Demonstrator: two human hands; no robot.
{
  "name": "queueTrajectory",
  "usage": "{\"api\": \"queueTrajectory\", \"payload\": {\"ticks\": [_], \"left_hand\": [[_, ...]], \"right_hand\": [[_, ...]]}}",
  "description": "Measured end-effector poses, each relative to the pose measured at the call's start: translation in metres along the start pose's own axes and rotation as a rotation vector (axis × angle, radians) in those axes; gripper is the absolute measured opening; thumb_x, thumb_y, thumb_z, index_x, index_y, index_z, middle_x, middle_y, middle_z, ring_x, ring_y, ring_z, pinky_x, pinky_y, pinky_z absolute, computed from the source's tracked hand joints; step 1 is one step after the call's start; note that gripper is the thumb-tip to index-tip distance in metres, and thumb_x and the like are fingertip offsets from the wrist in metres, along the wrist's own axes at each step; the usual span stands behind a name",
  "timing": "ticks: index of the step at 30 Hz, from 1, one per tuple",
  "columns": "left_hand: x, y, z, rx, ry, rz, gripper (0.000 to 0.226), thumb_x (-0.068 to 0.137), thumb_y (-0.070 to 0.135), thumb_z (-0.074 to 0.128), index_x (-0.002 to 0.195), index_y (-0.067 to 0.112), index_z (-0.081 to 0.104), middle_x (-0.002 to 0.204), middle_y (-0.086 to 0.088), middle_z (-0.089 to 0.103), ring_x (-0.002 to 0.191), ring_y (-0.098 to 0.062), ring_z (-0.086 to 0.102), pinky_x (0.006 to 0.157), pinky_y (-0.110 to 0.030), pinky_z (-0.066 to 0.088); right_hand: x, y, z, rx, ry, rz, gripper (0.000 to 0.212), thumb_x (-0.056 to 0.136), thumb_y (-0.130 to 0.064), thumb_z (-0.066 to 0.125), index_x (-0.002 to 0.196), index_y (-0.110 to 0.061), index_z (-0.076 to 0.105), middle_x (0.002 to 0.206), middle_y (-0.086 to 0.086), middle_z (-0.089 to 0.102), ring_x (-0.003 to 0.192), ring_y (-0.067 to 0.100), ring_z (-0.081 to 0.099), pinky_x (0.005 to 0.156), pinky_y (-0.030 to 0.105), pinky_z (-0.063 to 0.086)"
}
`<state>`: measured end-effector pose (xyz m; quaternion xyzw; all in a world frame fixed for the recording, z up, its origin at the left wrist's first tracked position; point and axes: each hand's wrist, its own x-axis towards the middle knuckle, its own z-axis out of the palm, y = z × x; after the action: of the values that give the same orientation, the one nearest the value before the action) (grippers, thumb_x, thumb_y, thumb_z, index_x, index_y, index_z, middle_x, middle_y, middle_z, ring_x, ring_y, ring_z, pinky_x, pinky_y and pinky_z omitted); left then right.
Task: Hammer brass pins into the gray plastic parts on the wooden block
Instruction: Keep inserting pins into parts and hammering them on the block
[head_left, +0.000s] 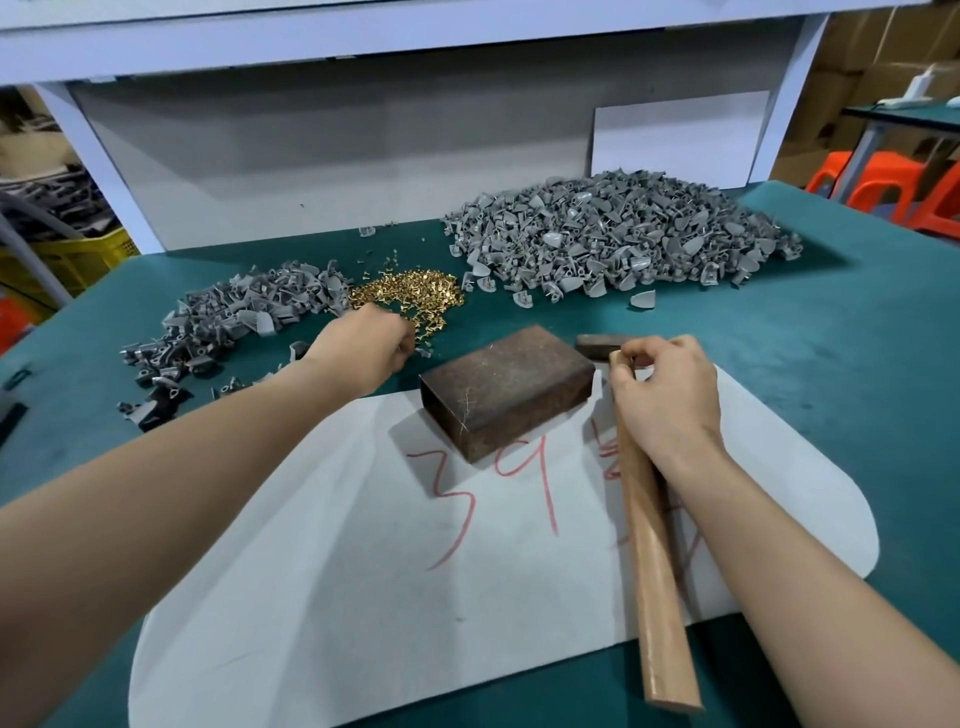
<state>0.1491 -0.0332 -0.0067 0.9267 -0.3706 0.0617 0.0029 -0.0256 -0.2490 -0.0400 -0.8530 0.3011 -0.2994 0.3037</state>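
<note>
- The brown block (506, 389) sits at the middle of the bench, its near corner on the white sheet (337, 597) and its far end over the sheet's edge onto the green mat (831, 374); nothing lies on its top face
- The right hand (670, 400) rests beside the block's right end; its fingers curl round the top of the hammer (654, 561), thumb and forefinger pinching the wooden handle just under the dark head, which lies on the mat close behind the block; the handle runs back toward the near edge of the table, across the sheet
- The left hand (363, 348) reaches past the block's left corner to the near rim of the brass pins (410, 296); the fingers are curled downward among them; I cannot tell whether a pin is pinched, the tips being hidden
- The pins lie loose in a heap on the mat; touching their left side is a smaller pile of gray parts (234, 322), strung out toward the table's left edge; to the right and further back, a large pile of gray parts (623, 234) reaches almost to the back panel
- Open mat lies right of the hammer, out to the table's right edge
- Off the left edge stands a yellow crate (78, 254); its contents cannot be made out
</note>
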Motion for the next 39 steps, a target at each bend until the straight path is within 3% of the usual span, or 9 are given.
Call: {"api": "queueTrajectory", "payload": {"ticks": [4,7,9,11,17,24,31,35,39], "left_hand": [[-0.003,0.001,0.001,-0.142,0.008,0.006,0.018,0.088,0.003,0.059,0.106,0.008,0.061,0.083,-0.009,0.066,0.083,-0.029,0.063,0.071,-0.034,0.049],[-0.008,0.008,-0.007,-0.428,0.180,-0.127,0.011,0.088,0.006,0.064,0.098,0.010,0.063,0.085,-0.005,0.064,0.074,-0.016,0.058,0.070,-0.025,0.043],[-0.018,0.026,-0.019,-0.773,0.381,-0.227,0.011,0.086,0.007,0.068,0.087,0.017,0.062,0.078,0.000,0.064,0.066,-0.011,0.056,0.067,-0.025,0.046],[-0.037,0.053,-0.024,-1.094,0.503,-0.222,0.022,0.084,0.003,0.069,0.077,0.021,0.059,0.069,0.004,0.062,0.058,-0.007,0.056,0.061,-0.020,0.048],[-0.088,0.114,0.006,-1.523,0.475,-0.165,0.025,0.085,-0.008,0.062,0.079,0.016,0.060,0.067,0.008,0.064,0.056,-0.001,0.053,0.056,-0.013,0.043],[-0.085,0.111,0.013,-1.677,0.492,-0.167,0.026,0.085,-0.003,0.065,0.076,0.021,0.060,0.064,0.011,0.062,0.050,0.001,0.048,0.050,-0.009,0.038],[-0.088,0.113,0.016,-1.693,0.506,-0.113,0.009,0.077,0.013,0.064,0.077,0.022,0.061,0.062,0.010,0.060,0.049,0.000,0.044,0.048,-0.011,0.036],[-0.089,0.112,0.014,-1.641,0.493,-0.058,0.015,0.086,0.003,0.063,0.083,0.017,0.061,0.062,0.013,0.061,0.051,0.003,0.048,0.050,-0.010,0.038],[-0.090,0.111,0.012,-1.630,0.493,-0.050,0.016,0.087,0.002,0.064,0.083,0.017,0.062,0.062,0.013,0.062,0.051,0.001,0.047,0.050,-0.012,0.039]], "right_hand": [[-0.002,-0.003,-0.002,-0.009,0.002,-0.012,0.022,0.089,-0.017,0.055,0.107,-0.012,0.067,0.104,0.003,0.046,0.083,0.014,0.043,0.075,0.022,0.029],[-0.005,-0.011,-0.006,0.015,0.058,-0.086,0.025,0.089,-0.015,0.056,0.111,-0.010,0.066,0.109,0.006,0.051,0.095,0.022,0.054,0.088,0.026,0.038],[-0.010,-0.023,-0.011,0.119,0.122,-0.239,0.023,0.087,-0.012,0.062,0.108,-0.009,0.067,0.105,0.007,0.056,0.091,0.020,0.058,0.089,0.030,0.045],[-0.021,-0.038,-0.014,0.235,0.108,-0.460,0.021,0.084,-0.010,0.066,0.105,-0.009,0.068,0.095,0.004,0.059,0.078,0.010,0.057,0.079,0.021,0.048],[-0.050,-0.060,-0.010,0.295,-0.108,-0.779,0.013,0.079,-0.001,0.069,0.090,-0.006,0.068,0.087,0.002,0.064,0.081,0.014,0.060,0.075,0.020,0.047],[-0.050,-0.061,-0.010,0.298,-0.186,-0.792,0.016,0.074,0.001,0.072,0.086,-0.006,0.065,0.086,0.001,0.060,0.079,0.016,0.058,0.072,0.027,0.051],[-0.052,-0.058,-0.006,0.151,-0.077,-0.825,0.019,0.073,0.003,0.072,0.086,-0.009,0.065,0.085,0.000,0.062,0.076,0.011,0.056,0.078,0.001,0.029],[-0.053,-0.058,-0.005,0.168,-0.038,-0.838,0.018,0.074,0.006,0.068,0.086,-0.006,0.065,0.083,0.001,0.062,0.074,0.012,0.055,0.075,0.007,0.037],[-0.054,-0.058,-0.005,0.203,-0.024,-0.834,0.017,0.077,0.006,0.066,0.090,-0.005,0.065,0.082,0.002,0.064,0.074,0.015,0.059,0.070,0.024,0.049]]}}
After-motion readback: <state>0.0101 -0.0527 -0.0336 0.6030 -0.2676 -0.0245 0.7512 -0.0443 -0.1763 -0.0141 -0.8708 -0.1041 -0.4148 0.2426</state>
